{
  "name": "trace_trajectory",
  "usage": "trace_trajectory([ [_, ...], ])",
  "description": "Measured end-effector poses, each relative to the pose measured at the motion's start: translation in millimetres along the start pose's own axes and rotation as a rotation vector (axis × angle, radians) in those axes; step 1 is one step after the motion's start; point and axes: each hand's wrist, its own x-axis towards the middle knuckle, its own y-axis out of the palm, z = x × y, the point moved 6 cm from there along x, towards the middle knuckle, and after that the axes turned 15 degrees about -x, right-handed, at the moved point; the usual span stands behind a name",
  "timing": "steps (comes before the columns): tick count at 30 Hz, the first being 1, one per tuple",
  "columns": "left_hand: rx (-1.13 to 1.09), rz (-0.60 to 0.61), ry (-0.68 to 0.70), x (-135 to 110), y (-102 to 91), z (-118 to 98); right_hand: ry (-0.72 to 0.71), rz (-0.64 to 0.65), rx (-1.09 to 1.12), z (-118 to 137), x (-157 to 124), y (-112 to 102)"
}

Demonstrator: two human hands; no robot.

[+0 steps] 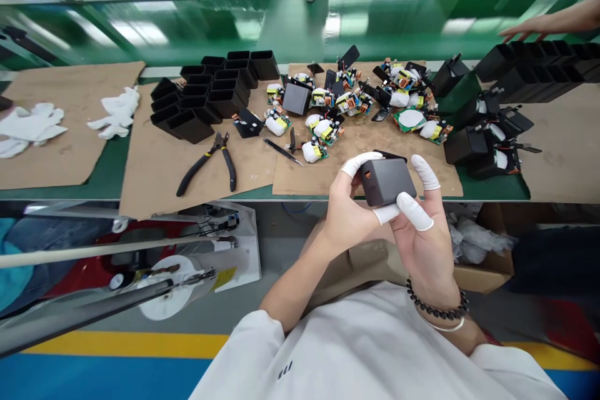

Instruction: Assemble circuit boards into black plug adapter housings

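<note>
Dark grey box-shaped plastic housing [390, 181]: held just above the near edge of the green table [110, 165], beside its brown cardboard [363, 182].
Left hand [349, 215]: grasping the housing between white-capped thumb and finger, from its 9 o'clock side.
Right hand [424, 244]: fingers spread, white-capped thumb at the housing's 4 o'clock corner; cannot tell whether it presses.
Around the housing: green circuit boards [323, 128] with white and yellow parts, mostly 11 to 1 o'clock; black-handled pliers [229, 167], 9 o'clock; black open-topped rectangular cases [225, 100], 10 o'clock.
Far side: another person's hand [539, 26] above black cases, 2 o'clock.
</note>
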Motion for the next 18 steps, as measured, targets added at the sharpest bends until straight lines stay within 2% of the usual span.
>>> trace_trajectory([
  [3,0.052,0.071,0.031,-2,-14.1,11,0.01,-0.003,-0.018,5,27,-13],
  [5,0.169,0.039,0.067,-2,-31.8,17,-0.067,-0.005,-0.084,23,74,-22],
  [7,0.248,-0.013,0.096,-3,-48.8,21,-0.222,-0.036,-0.22,56,144,-28],
  [10,0.298,-0.059,0.115,-5,-62.4,21,-0.452,-0.153,-0.591,113,267,-22],
  [12,0.319,-0.061,0.129,-9,-63.6,17,-0.446,-0.252,-0.891,134,341,-10],
  [14,0.335,-0.05,0.148,-15,-61.7,12,-0.344,-0.309,-1.183,136,392,6],
  [15,0.342,-0.043,0.156,-18,-60.7,10,-0.288,-0.319,-1.283,131,408,13],
  [18,0.363,-0.007,0.172,-27,-60.5,2,-0.182,-0.28,-1.417,105,430,30],
])
